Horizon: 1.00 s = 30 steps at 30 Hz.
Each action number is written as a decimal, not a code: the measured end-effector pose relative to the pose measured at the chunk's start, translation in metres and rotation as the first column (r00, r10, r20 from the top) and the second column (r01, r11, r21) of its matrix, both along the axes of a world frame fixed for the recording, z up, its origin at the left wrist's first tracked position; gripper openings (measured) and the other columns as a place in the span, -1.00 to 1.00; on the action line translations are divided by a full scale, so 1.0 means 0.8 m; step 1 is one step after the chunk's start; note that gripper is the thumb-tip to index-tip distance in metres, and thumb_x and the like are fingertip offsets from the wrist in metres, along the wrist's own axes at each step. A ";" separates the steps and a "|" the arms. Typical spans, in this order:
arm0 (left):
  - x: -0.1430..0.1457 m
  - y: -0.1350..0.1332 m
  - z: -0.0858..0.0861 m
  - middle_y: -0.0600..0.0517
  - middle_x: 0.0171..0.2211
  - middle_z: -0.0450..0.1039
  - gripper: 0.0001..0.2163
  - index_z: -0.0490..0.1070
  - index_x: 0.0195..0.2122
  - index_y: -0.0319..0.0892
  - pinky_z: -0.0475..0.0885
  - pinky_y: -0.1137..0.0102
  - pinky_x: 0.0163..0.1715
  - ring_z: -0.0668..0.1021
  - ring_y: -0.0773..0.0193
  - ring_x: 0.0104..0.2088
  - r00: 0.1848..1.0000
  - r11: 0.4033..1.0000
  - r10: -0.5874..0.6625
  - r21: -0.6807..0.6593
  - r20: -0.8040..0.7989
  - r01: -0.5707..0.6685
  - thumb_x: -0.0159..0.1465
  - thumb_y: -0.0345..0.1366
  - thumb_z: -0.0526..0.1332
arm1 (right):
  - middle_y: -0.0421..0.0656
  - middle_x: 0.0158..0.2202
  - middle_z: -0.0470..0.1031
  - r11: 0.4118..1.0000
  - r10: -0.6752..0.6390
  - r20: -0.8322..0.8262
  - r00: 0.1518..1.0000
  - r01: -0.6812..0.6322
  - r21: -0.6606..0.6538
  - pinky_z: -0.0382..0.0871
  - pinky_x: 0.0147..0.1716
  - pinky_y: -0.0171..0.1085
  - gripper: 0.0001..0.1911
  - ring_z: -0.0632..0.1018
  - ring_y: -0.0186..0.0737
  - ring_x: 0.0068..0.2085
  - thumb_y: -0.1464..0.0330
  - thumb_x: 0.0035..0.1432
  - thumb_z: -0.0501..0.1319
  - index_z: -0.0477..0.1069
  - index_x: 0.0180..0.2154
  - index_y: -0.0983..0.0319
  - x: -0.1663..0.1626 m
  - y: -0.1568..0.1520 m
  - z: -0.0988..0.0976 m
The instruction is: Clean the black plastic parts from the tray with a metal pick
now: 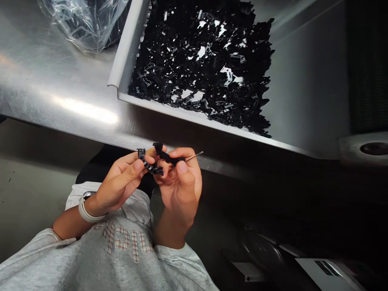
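Note:
My left hand (124, 180) is closed, pinching a small curved black plastic part (148, 165) with notched edges between thumb and fingers. Close beside it, my right hand (183, 182) grips another black piece (165, 157) between thumb and forefinger. A thin metal shaft (194, 156) sticks out to the right from between those fingertips. Whether the shaft belongs to the black piece or to a separate tool, I cannot tell. Both hands are near each other, just in front of the table's edge, and the two black pieces almost touch.
A light-coloured tray (127, 52) on the metal table (39, 81) holds a heap of small black plastic parts (197, 60). At the upper left lies a clear plastic bag (93, 24). A dark stool-like shape (263, 250) stands at the lower right.

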State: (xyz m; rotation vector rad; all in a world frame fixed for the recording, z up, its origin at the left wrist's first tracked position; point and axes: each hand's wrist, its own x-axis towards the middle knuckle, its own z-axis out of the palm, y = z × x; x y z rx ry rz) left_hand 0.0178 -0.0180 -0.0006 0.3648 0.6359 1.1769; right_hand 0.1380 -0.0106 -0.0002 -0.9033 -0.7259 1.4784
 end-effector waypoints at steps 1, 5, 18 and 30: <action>-0.002 0.000 -0.001 0.02 -0.07 0.68 -0.86 0.67 -0.30 -0.03 0.41 0.22 0.19 0.64 0.16 0.00 1.000 1.000 -0.010 0.016 -0.001 0.010 0.24 -0.11 0.40 | -0.36 -0.59 0.33 1.000 0.001 0.005 1.000 -0.001 0.006 0.16 -0.61 -0.49 -0.82 0.25 -0.46 -0.59 0.17 0.24 0.32 0.43 -0.27 0.11 0.000 0.000 0.001; -0.010 0.002 -0.008 -0.03 -0.05 0.67 -0.86 0.66 -0.32 -0.05 0.41 0.09 0.19 0.64 0.09 -0.01 0.998 0.994 -0.063 0.091 -0.001 0.063 0.24 -0.12 0.40 | -0.36 -0.60 0.35 1.000 -0.002 0.070 0.998 0.001 0.021 0.13 -0.65 -0.49 -0.82 0.25 -0.47 -0.63 0.16 0.27 0.29 0.43 -0.25 0.12 -0.002 -0.004 0.001; -0.015 0.010 -0.015 0.01 -0.29 0.67 -0.76 0.64 -0.46 -0.10 0.62 0.19 -0.20 0.59 0.29 -0.49 0.992 0.982 -0.124 0.142 -0.001 0.123 0.14 -0.04 0.45 | -0.31 -0.45 0.50 0.998 -0.046 0.067 0.997 0.044 0.032 0.32 -0.66 -0.48 -0.72 0.34 -0.55 -0.66 0.12 0.18 0.39 0.46 -0.37 0.17 -0.016 -0.009 0.002; -0.014 0.010 -0.013 0.11 -0.34 0.63 -0.83 0.65 -0.45 0.05 0.54 0.15 -0.04 0.65 0.16 -0.29 0.994 0.996 -0.087 -0.029 0.069 0.089 0.06 -0.03 0.50 | -0.35 -0.63 0.33 1.000 -0.025 0.142 0.990 0.026 -0.003 0.17 -0.70 -0.45 -0.64 0.27 -0.47 -0.68 0.01 0.26 0.26 0.46 -0.34 0.16 -0.017 -0.010 0.000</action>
